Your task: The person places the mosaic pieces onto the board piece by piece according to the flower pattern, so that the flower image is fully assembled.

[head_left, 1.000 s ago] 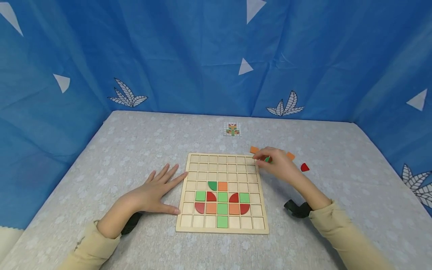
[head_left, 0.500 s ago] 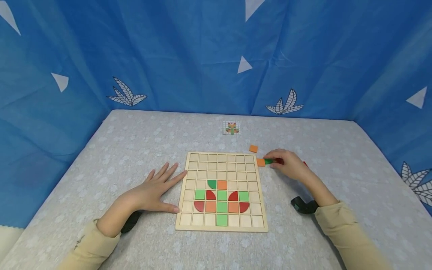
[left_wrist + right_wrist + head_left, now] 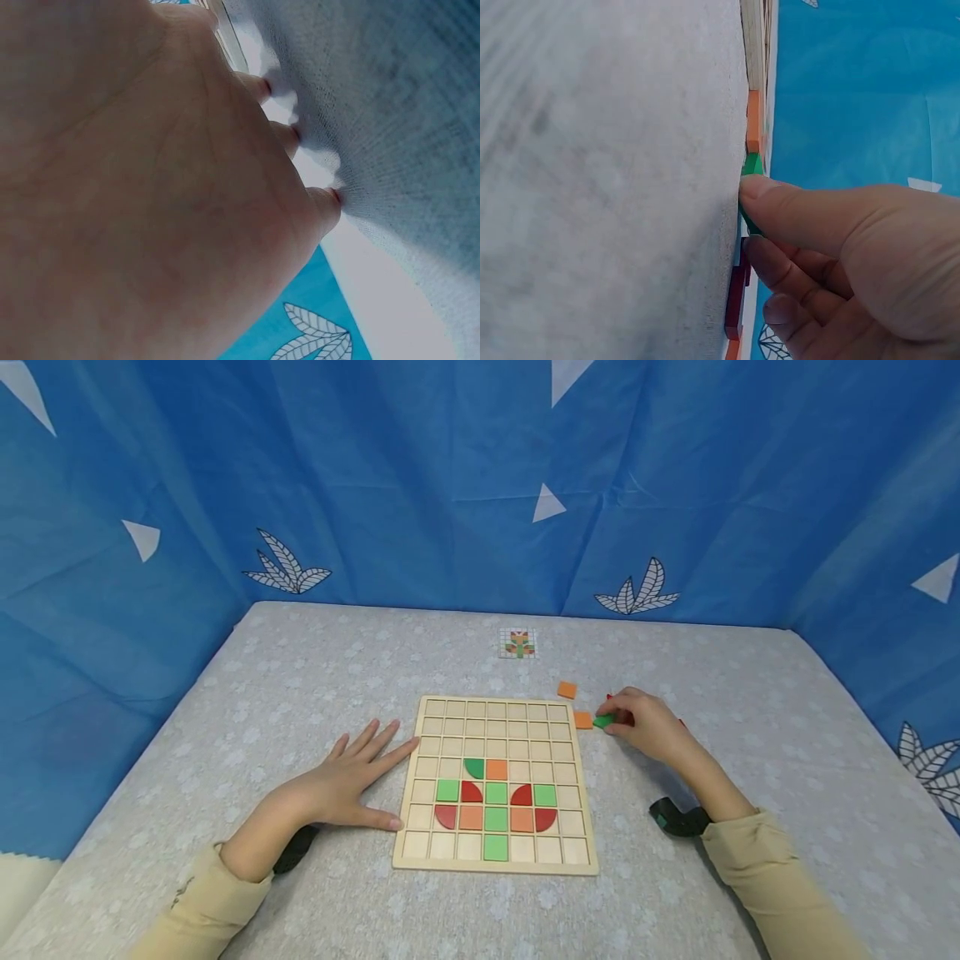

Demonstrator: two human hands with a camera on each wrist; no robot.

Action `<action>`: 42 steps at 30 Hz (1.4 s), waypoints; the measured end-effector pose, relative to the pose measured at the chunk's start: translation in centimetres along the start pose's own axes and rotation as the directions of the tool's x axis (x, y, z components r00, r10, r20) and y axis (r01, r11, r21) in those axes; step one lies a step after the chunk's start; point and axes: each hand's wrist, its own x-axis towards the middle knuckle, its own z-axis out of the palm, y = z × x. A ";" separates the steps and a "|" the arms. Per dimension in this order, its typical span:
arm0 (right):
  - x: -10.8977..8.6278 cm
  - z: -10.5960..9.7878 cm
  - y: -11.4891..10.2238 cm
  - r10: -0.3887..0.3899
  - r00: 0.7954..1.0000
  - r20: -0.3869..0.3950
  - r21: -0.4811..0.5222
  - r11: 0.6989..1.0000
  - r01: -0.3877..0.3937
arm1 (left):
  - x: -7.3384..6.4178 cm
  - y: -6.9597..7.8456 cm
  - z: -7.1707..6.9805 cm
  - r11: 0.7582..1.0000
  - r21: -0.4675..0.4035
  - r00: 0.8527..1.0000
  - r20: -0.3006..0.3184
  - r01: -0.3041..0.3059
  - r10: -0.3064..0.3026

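Right hand pinching a green piece beside the wooden board; left hand spread at the board's left edge.

The right thumb and fingertips are clamped on the green piece, which is at the tablecloth just right of an orange square; a second orange tile lies near the board's far right corner, and a red piece shows beneath the right hand in the right wrist view. The left fingers are straight and apart, thumb and index fingertip at the board's rim. On the board, a column of three green squares stands below an orange block, a dark green quarter-round at its left; a small pattern card lies beyond.
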 end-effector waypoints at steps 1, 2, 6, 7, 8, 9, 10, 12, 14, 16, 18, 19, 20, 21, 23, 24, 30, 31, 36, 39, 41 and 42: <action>0.0 0.0 -0.1 -0.001 1.000 -0.001 -0.003 1.000 0.001 | 0.0 0.0 0.0 1.000 -0.002 1.000 0.001 0.000 0.000; -0.1 0.0 -0.1 -0.001 1.000 -0.002 -0.007 1.000 0.001 | 0.0 0.1 0.0 1.000 -0.004 1.000 0.001 0.000 0.000; -0.1 -0.1 -0.5 0.017 1.000 -0.006 -0.022 1.000 -0.017 | 0.0 0.0 0.0 1.000 -0.004 1.000 -0.003 -0.004 0.004; -0.1 -0.1 -0.6 0.021 1.000 -0.005 -0.022 1.000 -0.021 | 0.0 0.1 0.0 1.000 -0.002 1.000 0.002 0.001 -0.001; -0.1 -0.2 -0.7 0.025 1.000 -0.004 -0.023 0.999 -0.026 | 0.0 0.1 -0.1 1.000 0.000 1.000 0.004 0.003 -0.003; -0.1 -0.2 -0.7 0.029 1.000 -0.002 -0.023 0.999 -0.029 | 0.0 0.1 -0.1 1.000 0.001 1.000 0.008 0.006 -0.006; -0.1 -0.3 -0.8 0.029 1.000 -0.002 -0.024 0.999 -0.029 | 0.0 0.1 -0.2 1.000 -0.001 1.000 0.010 0.009 -0.009; -0.2 -0.4 -0.8 0.011 1.000 -0.002 -0.026 1.000 -0.011 | 0.0 0.1 -0.2 1.000 0.000 1.000 0.016 0.013 -0.013; -0.2 -0.5 -0.8 -0.011 1.000 -0.009 -0.032 0.999 0.011 | 0.0 0.1 -0.2 1.000 0.006 1.000 0.019 0.016 -0.016; -0.3 -0.6 -0.8 -0.034 0.999 -0.012 -0.036 0.999 0.033 | 0.0 0.0 -0.2 1.000 0.008 1.000 0.017 0.016 -0.016; -0.3 -0.7 -0.8 -0.040 0.999 -0.010 -0.033 0.999 0.040 | 0.1 0.0 -0.2 1.000 0.012 1.000 0.015 0.015 -0.015; -0.2 -0.8 -0.9 -0.038 0.999 -0.008 -0.032 0.999 0.038 | 0.1 0.0 -0.2 1.000 0.013 1.000 0.015 0.015 -0.015; -0.2 -0.8 -0.9 -0.033 0.999 -0.006 -0.031 0.999 0.033 | 0.1 0.0 -0.2 1.000 0.013 1.000 0.015 0.014 -0.014; -0.2 -0.9 -1.0 -0.026 1.000 -0.004 -0.027 0.999 0.026 | 0.1 0.0 -0.2 1.000 0.012 1.000 0.015 0.014 -0.014; -0.2 -0.9 -1.2 -0.013 1.000 -0.009 -0.019 1.000 0.013 | 0.1 0.0 -0.2 1.000 0.013 1.000 0.013 0.013 -0.013; -0.3 -1.0 -1.3 -0.007 1.000 -0.009 -0.012 1.000 0.007 | 0.1 0.0 -0.2 1.000 0.013 1.000 0.014 0.013 -0.013; -0.4 -1.2 -2.1 -0.003 1.000 0.005 0.013 1.000 0.003 | 0.1 -0.1 0.0 1.000 0.014 1.000 0.013 0.013 -0.013; -0.4 -1.1 -2.1 -0.010 1.000 0.007 0.018 1.000 0.010 | 0.1 -0.2 0.0 1.000 0.016 1.000 0.013 0.014 -0.014; -0.2 -0.7 -2.6 -0.044 0.998 0.035 0.140 0.989 0.039 | 0.1 -0.2 0.0 1.000 0.022 1.000 0.011 0.017 -0.017; -0.1 -0.2 -3.3 -0.052 0.997 0.064 0.279 0.960 0.032 | 0.2 -0.2 0.1 1.000 0.024 1.000 0.011 0.019 -0.020; -0.1 0.1 -3.9 -0.051 0.996 0.080 0.358 0.933 0.019 | 0.2 -0.3 0.1 1.000 0.023 1.000 0.011 0.019 -0.020; -0.1 0.3 -4.3 -0.044 0.995 0.086 0.393 0.920 0.007 | 0.2 -0.3 0.1 1.000 0.023 1.000 0.012 0.019 -0.020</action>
